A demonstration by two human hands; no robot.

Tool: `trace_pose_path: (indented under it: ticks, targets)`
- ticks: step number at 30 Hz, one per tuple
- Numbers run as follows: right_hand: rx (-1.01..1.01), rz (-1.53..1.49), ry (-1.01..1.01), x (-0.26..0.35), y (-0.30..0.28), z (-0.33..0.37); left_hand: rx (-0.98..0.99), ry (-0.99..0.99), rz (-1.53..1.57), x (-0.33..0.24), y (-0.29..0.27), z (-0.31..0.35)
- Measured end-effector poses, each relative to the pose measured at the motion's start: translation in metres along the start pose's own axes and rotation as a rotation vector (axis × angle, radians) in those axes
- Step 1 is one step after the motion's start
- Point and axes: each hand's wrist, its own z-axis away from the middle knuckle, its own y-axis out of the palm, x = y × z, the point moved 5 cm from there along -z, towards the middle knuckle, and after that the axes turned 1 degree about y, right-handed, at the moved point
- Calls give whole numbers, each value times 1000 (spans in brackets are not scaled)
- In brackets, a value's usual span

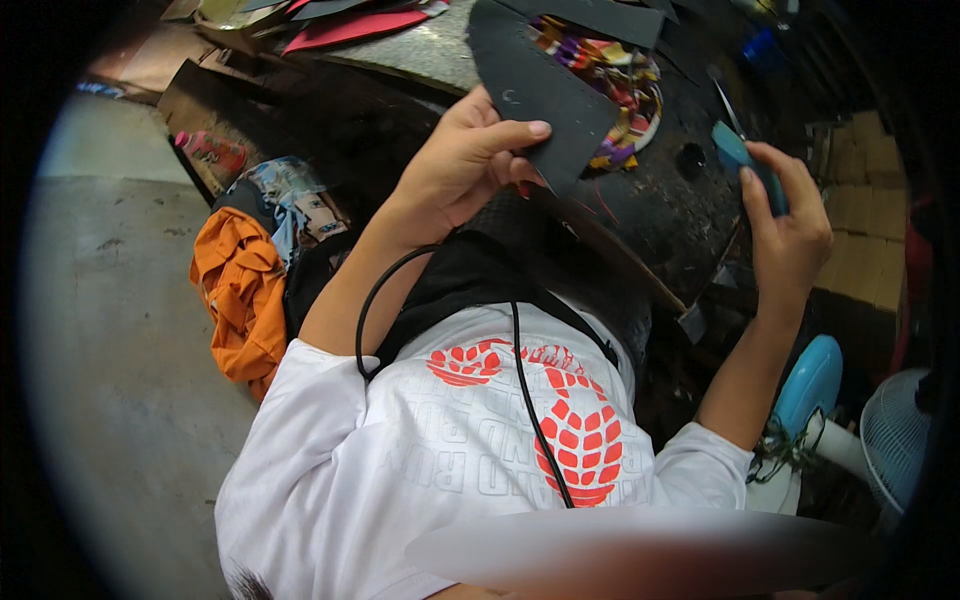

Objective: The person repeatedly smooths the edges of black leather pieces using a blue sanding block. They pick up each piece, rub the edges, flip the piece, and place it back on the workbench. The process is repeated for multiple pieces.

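Note:
My left hand pinches the near edge of a flat, dark grey sheet piece with an angular cut outline. The thumb lies on top and the fingers are beneath. To the right, my right hand is closed round a teal-handled tool with a narrow, pointed metal blade. Its blade points away from me, apart from the sheet; its exact kind is unclear. Behind the sheet lies a bundle of colourful patterned material with a pale curved rim, partly covered.
The dark worktable has a worn near edge. Red and black sheets lie on a grey slab at the far left. Orange cloth hangs at my left, near a pink-capped bottle. A fan stands at lower right.

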Motion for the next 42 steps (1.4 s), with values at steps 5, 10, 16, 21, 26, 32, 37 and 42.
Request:
trace_pose_path:
  ticks: [5, 10, 16, 21, 26, 32, 37, 42]
  targets:
    - [106, -563, 110, 16, 28, 9, 33, -50, 74, 3, -1, 0]
    - [217, -708, 280, 14, 45, 3, -34, -57, -46, -1, -1, 6]
    - [176, -712, 289, 12, 43, -2, -139, -199, -878, -24, -21, 12]
    - [163, -645, 245, 13, 41, 0, -434, 309, -1601, -65, -27, 1]
    - [139, -662, 233, 16, 36, 3, -540, 743, -1776, -76, -7, -37]
    - [89, -614, 289, 8, 26, 4, -278, 993, -1794, -56, 31, -83]
    - [8, -596, 361, -9, 23, -3, -238, 1117, -1814, -26, 61, -130]
    - [6, -604, 359, -20, 24, -10, -119, 744, -1770, -3, 56, -175]
